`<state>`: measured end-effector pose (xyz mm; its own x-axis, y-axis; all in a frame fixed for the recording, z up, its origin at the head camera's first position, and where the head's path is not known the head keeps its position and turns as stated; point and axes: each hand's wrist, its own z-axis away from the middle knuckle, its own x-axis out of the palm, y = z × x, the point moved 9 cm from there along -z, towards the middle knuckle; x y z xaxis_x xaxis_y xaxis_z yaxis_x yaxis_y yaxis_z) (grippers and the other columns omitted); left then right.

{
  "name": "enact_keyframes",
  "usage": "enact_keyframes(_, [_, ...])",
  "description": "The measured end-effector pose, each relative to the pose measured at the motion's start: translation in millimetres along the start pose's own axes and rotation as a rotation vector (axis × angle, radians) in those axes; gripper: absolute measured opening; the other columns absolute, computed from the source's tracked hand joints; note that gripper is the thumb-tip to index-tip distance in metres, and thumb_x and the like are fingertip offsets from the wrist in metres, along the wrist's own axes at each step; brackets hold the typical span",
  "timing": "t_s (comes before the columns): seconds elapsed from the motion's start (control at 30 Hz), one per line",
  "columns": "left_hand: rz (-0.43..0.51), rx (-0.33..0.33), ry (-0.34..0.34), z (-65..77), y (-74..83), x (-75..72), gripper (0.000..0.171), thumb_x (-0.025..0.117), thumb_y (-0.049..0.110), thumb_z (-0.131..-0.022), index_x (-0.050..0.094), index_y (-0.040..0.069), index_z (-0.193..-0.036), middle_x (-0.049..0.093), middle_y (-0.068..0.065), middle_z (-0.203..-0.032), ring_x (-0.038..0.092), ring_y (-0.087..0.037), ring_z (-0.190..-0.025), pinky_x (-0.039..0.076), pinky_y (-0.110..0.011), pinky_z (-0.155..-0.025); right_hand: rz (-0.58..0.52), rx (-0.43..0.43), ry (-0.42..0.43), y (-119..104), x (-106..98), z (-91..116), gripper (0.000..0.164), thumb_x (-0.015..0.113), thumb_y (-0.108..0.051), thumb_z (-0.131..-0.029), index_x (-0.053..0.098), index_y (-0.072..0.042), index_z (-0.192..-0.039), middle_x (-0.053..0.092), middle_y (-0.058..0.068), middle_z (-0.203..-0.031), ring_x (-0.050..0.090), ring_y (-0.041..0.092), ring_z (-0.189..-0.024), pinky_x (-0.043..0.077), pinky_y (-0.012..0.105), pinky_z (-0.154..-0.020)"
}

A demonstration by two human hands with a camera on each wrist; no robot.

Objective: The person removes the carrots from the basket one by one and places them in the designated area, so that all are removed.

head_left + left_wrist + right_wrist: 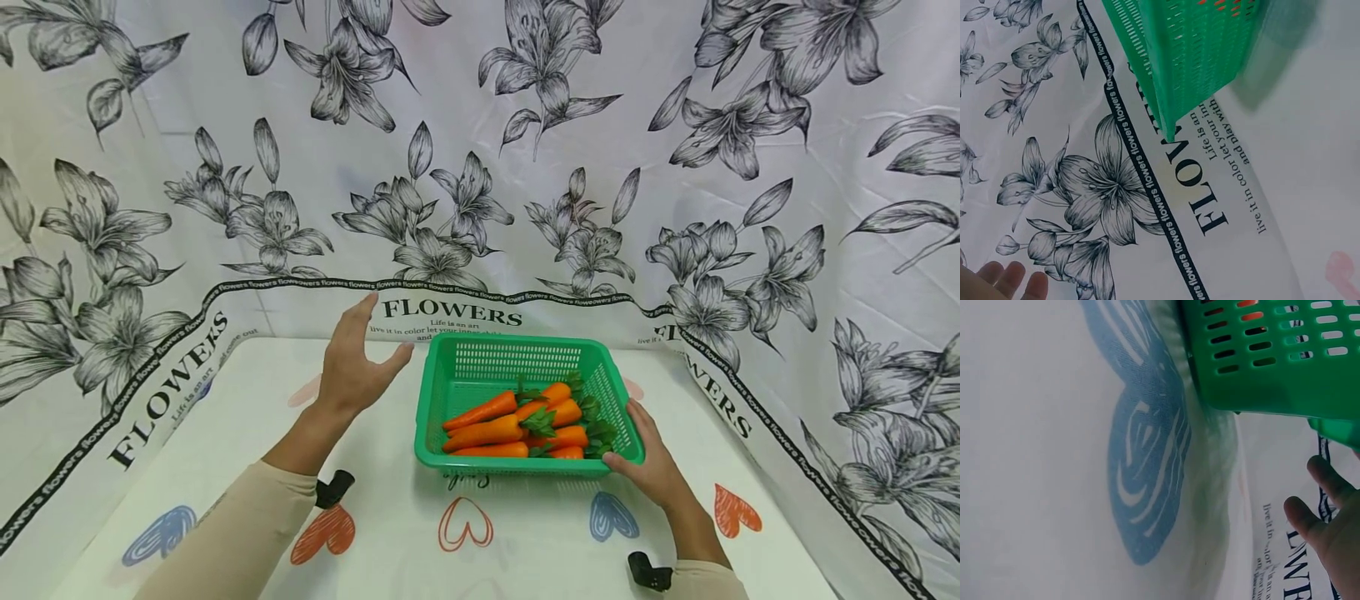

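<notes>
A green plastic basket (517, 462) with slotted walls stands on the white table, holding several orange carrots (487, 432) with green leafy tops. At its front right corner is my right hand (651, 457), thumb over the rim and the other fingers along the outer right side. The right wrist view shows two fingers (1330, 478) of this hand extended beside the basket wall (1272, 390); the rest lie out of frame. My left hand (352, 367) is raised left of the basket, apart from it, thumb and fingers spread, holding nothing. Its fingertips (1013, 278) show in the left wrist view.
White cloth (480, 225) with black line-drawn flowers hangs behind and at both sides. The white tabletop (390, 533) carries printed red and blue hearts. A small black device (335, 489) sits at the left wrist, another (649, 572) at the right.
</notes>
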<state>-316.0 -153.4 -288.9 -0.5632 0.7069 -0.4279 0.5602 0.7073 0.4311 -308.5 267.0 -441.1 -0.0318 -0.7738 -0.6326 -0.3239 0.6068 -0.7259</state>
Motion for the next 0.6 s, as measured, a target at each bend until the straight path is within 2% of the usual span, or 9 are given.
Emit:
enact_keyframes(0.13, [0.118, 0.04, 0.045, -3.3, 8.8, -4.4, 0.073, 0.069, 0.017, -0.069, 0.034, 0.017, -0.133, 0.043, -0.003, -0.125, 0.046, -0.024, -0.104, 0.042, -0.042, -0.078, 0.002, -0.017, -0.01, 1, 2, 0, 0.084, 0.066, -0.022, -0.074, 0.015, -0.006, -0.139, 0.008, 0.014, -0.141, 0.014, 0.04, -0.122, 0.019, 0.064, -0.086])
enact_keyframes(0.27, [0.243, 0.034, 0.023, -6.3, 15.2, -2.5, 0.069, 0.068, 0.007, -0.07, 0.038, 0.014, -0.131, 0.045, -0.005, -0.122, 0.048, -0.024, -0.099, 0.043, -0.041, -0.074, 0.02, 0.012, -0.021, 22, 6, -1, 0.086, 0.066, -0.026, -0.075, 0.012, -0.015, -0.14, 0.006, 0.005, -0.143, 0.014, 0.037, -0.123, 0.021, 0.063, -0.086])
enact_keyframes(0.33, [0.318, -0.003, -0.016, -7.5, 18.0, -0.1, 0.065, 0.066, 0.005, -0.072, 0.038, 0.013, -0.13, 0.046, -0.008, -0.12, 0.05, -0.025, -0.096, 0.044, -0.041, -0.073, 0.005, 0.038, -0.016, 27, 7, -1, 0.087, 0.067, -0.025, -0.073, 0.013, -0.018, -0.14, 0.007, 0.0, -0.142, 0.016, 0.034, -0.123, 0.022, 0.063, -0.086])
enact_keyframes(0.47, [0.54, -0.12, -0.088, -10.3, 26.2, 3.0, 0.052, 0.059, 0.001, -0.079, 0.04, 0.006, -0.128, 0.047, -0.018, -0.115, 0.049, -0.032, -0.092, 0.043, -0.037, -0.073, 0.002, 0.039, -0.01, 29, 8, 0, 0.087, 0.068, -0.026, -0.073, 0.014, -0.019, -0.14, 0.007, 0.0, -0.142, 0.015, 0.034, -0.124, 0.022, 0.062, -0.087])
enact_keyframes(0.6, [0.753, -0.217, -0.1, -14.0, 26.2, 9.5, 0.042, 0.053, -0.003, -0.082, 0.043, 0.0, -0.123, 0.048, -0.026, -0.11, 0.05, -0.032, -0.089, 0.046, -0.031, -0.071, 0.005, 0.028, -0.006, 25, 6, -1, 0.086, 0.068, -0.026, -0.073, 0.014, -0.018, -0.14, 0.007, 0.002, -0.142, 0.014, 0.035, -0.124, 0.021, 0.062, -0.087])
